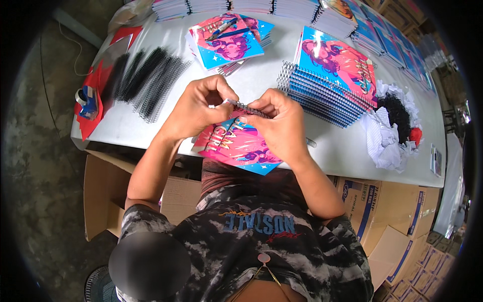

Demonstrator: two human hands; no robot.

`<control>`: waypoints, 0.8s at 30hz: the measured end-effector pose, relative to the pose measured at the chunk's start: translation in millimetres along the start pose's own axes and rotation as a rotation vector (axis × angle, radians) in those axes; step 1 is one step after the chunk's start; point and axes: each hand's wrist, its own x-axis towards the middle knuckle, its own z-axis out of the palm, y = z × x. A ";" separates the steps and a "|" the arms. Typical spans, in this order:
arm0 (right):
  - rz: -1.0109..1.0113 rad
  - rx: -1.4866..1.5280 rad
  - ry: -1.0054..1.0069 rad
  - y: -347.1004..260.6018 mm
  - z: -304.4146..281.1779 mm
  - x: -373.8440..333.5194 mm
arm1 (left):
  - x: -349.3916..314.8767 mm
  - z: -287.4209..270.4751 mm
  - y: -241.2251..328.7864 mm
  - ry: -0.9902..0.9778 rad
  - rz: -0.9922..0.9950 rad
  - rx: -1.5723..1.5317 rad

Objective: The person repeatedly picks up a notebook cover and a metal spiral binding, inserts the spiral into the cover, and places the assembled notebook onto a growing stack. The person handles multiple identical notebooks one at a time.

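A pink and blue notebook lies at the near edge of the white table. Its top edge carries a black wire spiral binding. My left hand pinches the left end of that spiral. My right hand presses on the notebook's cover and grips the spiral from the right. Both hands meet over the binding edge.
A stack of bound notebooks stands to the right, more notebooks at the back. Loose black spiral coils lie left, beside a tape dispenser. Crumpled paper scraps sit far right. Cardboard boxes stand under the table.
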 end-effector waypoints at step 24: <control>-0.406 -0.141 1.129 65.4 -173.3 34.1 | 152.4 122.5 -62.0 0.721 0.481 0.693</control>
